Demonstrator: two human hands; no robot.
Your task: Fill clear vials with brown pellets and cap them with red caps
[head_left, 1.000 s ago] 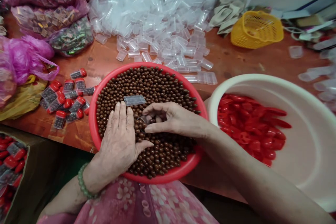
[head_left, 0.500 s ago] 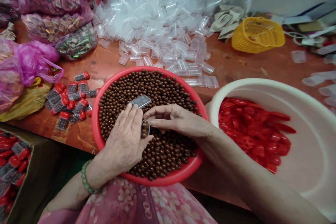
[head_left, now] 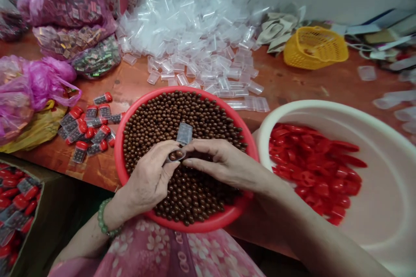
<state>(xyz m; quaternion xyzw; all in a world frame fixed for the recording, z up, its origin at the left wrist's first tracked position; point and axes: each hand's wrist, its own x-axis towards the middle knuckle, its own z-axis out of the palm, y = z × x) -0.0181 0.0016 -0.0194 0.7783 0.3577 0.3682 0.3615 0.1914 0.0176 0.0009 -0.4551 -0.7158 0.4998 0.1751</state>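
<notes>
My left hand [head_left: 152,173] is closed around a small clear plastic container [head_left: 171,159], tilted with its mouth up; brown balls show inside the opening. My right hand [head_left: 214,160] has its thumb and fingers on the right edge of that container, the other fingers curled under. Both hands are over a red basin [head_left: 119,156] filled with shiny brown balls [head_left: 195,201]. Just beyond my fingertips a second clear container [head_left: 185,133] lies on the balls.
A white basin [head_left: 383,173] with red caps [head_left: 312,173] stands right. Clear containers [head_left: 195,47] are heaped behind. Filled red-capped containers [head_left: 87,127] lie left, near pink bags [head_left: 69,4] and a box [head_left: 48,199] of more. A yellow basket [head_left: 315,47] sits back right.
My left hand has gone from lying flat on the balls to gripping the container, its mouth now tipped up. The second container has turned and shifted right.
</notes>
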